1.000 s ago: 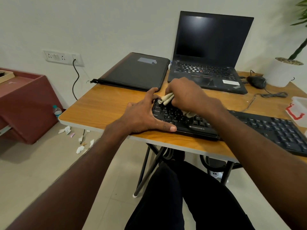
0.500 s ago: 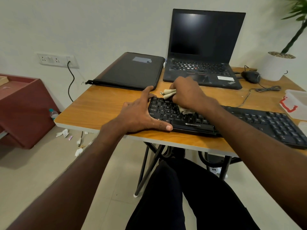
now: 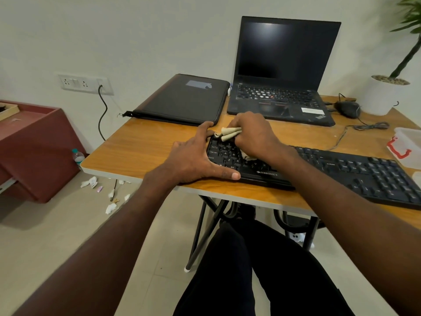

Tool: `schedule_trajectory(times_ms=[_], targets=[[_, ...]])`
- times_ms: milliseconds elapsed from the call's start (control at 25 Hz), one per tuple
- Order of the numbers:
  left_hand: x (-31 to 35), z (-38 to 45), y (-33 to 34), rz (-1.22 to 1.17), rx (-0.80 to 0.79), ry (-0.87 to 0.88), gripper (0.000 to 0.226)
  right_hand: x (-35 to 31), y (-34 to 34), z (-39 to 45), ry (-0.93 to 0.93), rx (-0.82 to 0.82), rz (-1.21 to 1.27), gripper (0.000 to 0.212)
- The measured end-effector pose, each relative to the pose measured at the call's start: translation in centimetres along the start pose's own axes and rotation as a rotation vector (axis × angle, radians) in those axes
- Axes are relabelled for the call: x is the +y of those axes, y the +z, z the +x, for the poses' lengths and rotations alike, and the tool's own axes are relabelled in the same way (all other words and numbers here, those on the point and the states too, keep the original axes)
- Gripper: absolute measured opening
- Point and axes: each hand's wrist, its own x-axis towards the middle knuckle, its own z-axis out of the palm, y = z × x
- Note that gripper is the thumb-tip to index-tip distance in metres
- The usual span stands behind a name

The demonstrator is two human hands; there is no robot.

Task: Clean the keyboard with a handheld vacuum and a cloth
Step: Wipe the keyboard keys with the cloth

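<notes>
A long black keyboard (image 3: pixel 355 172) lies along the front of the wooden table (image 3: pixel 145 147). My right hand (image 3: pixel 252 135) is bunched around a beige cloth (image 3: pixel 229 133) and presses it onto the keys at the keyboard's upper left corner. My left hand (image 3: pixel 193 159) lies flat with fingers spread against the keyboard's left end, thumb along its front edge and index finger at its back corner. No handheld vacuum is in view.
An open black laptop (image 3: pixel 282 71) and a black zip folder (image 3: pixel 182 99) sit at the back of the table. A mouse (image 3: pixel 347 108) with cable, a white plant pot (image 3: pixel 382 94) and a clear box (image 3: pixel 407 144) are at the right. Paper scraps litter the floor.
My right hand has slid the cloth a little toward the keyboard's back left corner. My left hand has stayed on the keyboard's left end. The camera has shifted slightly.
</notes>
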Motion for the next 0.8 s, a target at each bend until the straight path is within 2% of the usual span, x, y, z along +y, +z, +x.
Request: schedule_trajectory(times_ms=[160, 280, 400, 520, 720, 800], targets=[[0.1, 0.0, -0.1, -0.007, -0.002, -0.006, 0.157, 0.5, -1.4, 0.8, -0.039, -0.129, -0.118, 0.028], [0.2, 0.0, -0.1, 0.000, -0.004, -0.013, 0.157, 0.1, -1.5, 1.4, -0.026, -0.054, -0.087, 0.022], [0.0, 0.0, -0.2, -0.003, -0.005, -0.018, 0.157, 0.2, -0.9, 0.4, -0.073, -0.096, -0.080, 0.027], [0.1, 0.0, -0.2, -0.011, 0.000, -0.019, 0.155, 1.8, -2.0, 0.3, -0.026, -0.145, -0.144, 0.030], [0.1, 0.0, -0.8, -0.080, -0.053, 0.020, 0.156, 2.6, -1.8, 0.3, 0.076, -0.005, -0.007, 0.022], [0.4, 0.0, -0.7, -0.123, -0.065, 0.038, 0.158, 2.0, -1.3, 0.4, 0.090, 0.003, -0.002, 0.023]])
